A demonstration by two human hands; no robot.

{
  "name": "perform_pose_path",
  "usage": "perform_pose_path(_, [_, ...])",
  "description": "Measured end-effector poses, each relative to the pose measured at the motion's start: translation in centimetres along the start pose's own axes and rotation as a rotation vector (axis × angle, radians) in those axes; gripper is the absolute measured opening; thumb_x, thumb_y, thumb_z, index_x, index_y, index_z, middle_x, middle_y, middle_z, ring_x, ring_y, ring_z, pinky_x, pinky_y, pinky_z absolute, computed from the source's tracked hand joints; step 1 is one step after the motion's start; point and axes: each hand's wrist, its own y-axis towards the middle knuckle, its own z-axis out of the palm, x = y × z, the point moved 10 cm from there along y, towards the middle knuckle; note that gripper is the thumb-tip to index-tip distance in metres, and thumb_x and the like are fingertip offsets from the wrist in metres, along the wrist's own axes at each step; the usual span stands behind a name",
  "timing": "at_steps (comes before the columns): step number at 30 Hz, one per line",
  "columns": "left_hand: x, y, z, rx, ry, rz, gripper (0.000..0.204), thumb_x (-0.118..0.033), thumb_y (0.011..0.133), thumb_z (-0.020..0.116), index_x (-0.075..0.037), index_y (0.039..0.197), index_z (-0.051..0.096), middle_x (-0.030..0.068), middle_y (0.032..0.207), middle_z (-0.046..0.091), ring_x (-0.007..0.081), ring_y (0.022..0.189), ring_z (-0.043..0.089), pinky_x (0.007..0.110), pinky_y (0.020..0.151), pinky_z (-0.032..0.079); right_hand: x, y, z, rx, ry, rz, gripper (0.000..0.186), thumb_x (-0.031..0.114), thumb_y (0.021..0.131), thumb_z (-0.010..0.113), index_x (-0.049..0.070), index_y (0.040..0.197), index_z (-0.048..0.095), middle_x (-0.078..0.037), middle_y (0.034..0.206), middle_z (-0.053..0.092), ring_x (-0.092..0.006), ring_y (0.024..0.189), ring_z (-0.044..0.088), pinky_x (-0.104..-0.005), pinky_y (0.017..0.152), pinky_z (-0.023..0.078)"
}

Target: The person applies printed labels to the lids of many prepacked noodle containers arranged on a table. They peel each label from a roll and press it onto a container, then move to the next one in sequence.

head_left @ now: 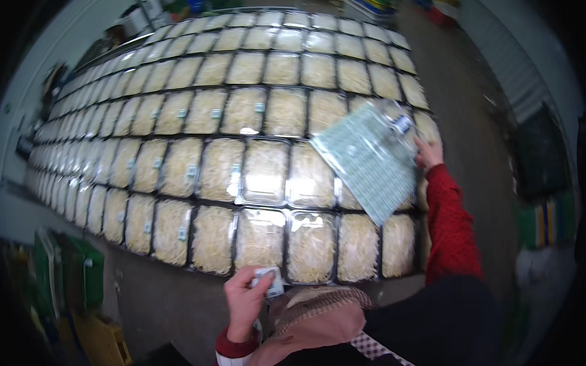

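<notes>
Rows of black trays filled with pale bean sprouts under clear film cover a broad surface in front of me. My right hand is closed on the edge of a clear plastic sleeve that carries sheets of small pale green labels. This sleeve hangs tilted over the trays at the right. Close to the near edge, my left hand pinches a small white label, with the thumb on top of it. Several trays left of the middle bear a small label; the near right ones show none.
Green crates stand on the floor at the left, near a yellow crate. Stacked coloured crates are at the far end. A dark bin and more crates line the right wall.
</notes>
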Motion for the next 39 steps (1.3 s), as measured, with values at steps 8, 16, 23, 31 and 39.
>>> perform_pose_path(8, [-1.3, -0.2, 1.1, 0.031, -0.018, 0.067, 0.007, -0.004, 0.081, 0.072, 0.002, 0.085, 0.07, 0.0043, 0.08, 0.065, 0.0076, 0.072, 0.056, 0.022, 0.063, 0.043, 8.7, -2.6, 8.8, 0.377, 0.321, 0.067, 0.01, 0.009, 0.074, 0.057, -0.001, 0.072, 0.06, -0.006, 0.061, 0.055, -0.0152, 0.047, 0.053, -0.0277, 0.041, 0.042])
perform_pose_path(16, [-1.2, -0.8, -3.5, -0.055, -0.064, 0.053, 0.007, 0.0, 0.082, 0.07, 0.003, 0.088, 0.069, 0.0027, 0.082, 0.064, 0.0061, 0.071, 0.056, 0.02, 0.061, 0.044, 27.9, -13.2, 29.0, 0.677, 0.363, -0.12, 0.02, 0.011, 0.076, 0.061, -0.008, 0.07, 0.062, -0.012, 0.061, 0.06, -0.0221, 0.05, 0.062, -0.0337, 0.044, 0.052])
perform_pose_path(23, [-0.2, -1.6, -9.8, -0.209, -0.02, -0.004, 0.007, 0.001, 0.08, 0.072, 0.003, 0.087, 0.069, 0.0004, 0.08, 0.062, 0.0033, 0.068, 0.053, 0.018, 0.058, 0.041, 35.9, -25.7, 46.3, 0.685, 0.221, -0.291, 0.035, 0.021, 0.078, 0.066, -0.014, 0.072, 0.063, -0.018, 0.063, 0.066, -0.0252, 0.053, 0.068, -0.0357, 0.053, 0.055])
perform_pose_path(31, [1.8, -1.3, -9.5, -0.208, -0.177, -0.077, 0.005, 0.002, 0.083, 0.069, 0.002, 0.087, 0.067, -0.0017, 0.076, 0.062, 0.0041, 0.066, 0.053, 0.019, 0.061, 0.043, 31.8, -23.3, 29.1, 0.774, 0.366, -0.642, 0.03, 0.027, 0.083, 0.066, -0.002, 0.089, 0.068, -0.017, 0.084, 0.067, -0.027, 0.075, 0.065, -0.0363, 0.071, 0.051])
perform_pose_path(39, [1.6, 0.9, -3.2, -0.021, -0.124, -0.068, 0.005, 0.001, 0.083, 0.069, 0.004, 0.086, 0.067, 0.0006, 0.08, 0.061, 0.0041, 0.067, 0.053, 0.019, 0.059, 0.041, 12.2, -8.5, 10.7, 0.322, -0.357, -0.368, 0.048, 0.035, 0.074, 0.075, -0.003, 0.101, 0.065, -0.017, 0.093, 0.066, -0.0268, 0.086, 0.064, -0.0352, 0.079, 0.05])
